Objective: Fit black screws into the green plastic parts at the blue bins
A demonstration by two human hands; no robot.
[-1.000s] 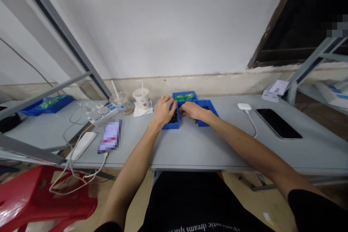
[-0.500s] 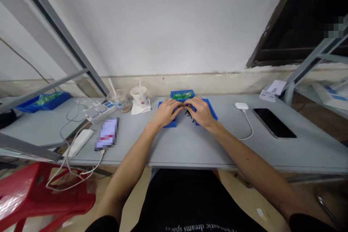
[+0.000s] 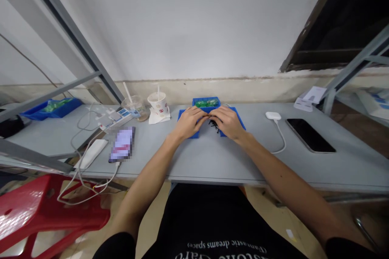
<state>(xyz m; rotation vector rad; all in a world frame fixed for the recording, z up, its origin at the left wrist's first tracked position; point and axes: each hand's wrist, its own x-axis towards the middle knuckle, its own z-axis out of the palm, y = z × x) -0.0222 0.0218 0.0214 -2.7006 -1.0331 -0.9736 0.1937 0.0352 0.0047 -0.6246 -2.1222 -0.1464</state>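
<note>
My left hand (image 3: pixel 189 123) and my right hand (image 3: pixel 227 123) meet over the grey table, thumbs and fingers pinched together at the tips. Whatever sits between the fingertips is small, dark and mostly covered, so its kind cannot be made out. Below the fingertips lie several small black screw-like pieces (image 3: pixel 214 124). A blue bin (image 3: pixel 194 134) shows under my left hand, and another blue bin (image 3: pixel 239 118) under my right; my hands hide much of both. Behind them stands a third blue bin (image 3: pixel 206 109) holding green packets (image 3: pixel 207 102).
To the left stand a paper cup (image 3: pixel 158 105), a clear plastic cup (image 3: pixel 136 109), a power strip (image 3: pixel 119 119) and a phone with a lit screen (image 3: pixel 122 144). At right lie a white charger case (image 3: pixel 273 115) with its cable and a dark phone (image 3: pixel 310 135). A red stool (image 3: pixel 27 206) stands lower left.
The view has shifted slightly. My hands stay together over the bins, fingertips a little closer, and the small dark piece between them shows less than before.
</note>
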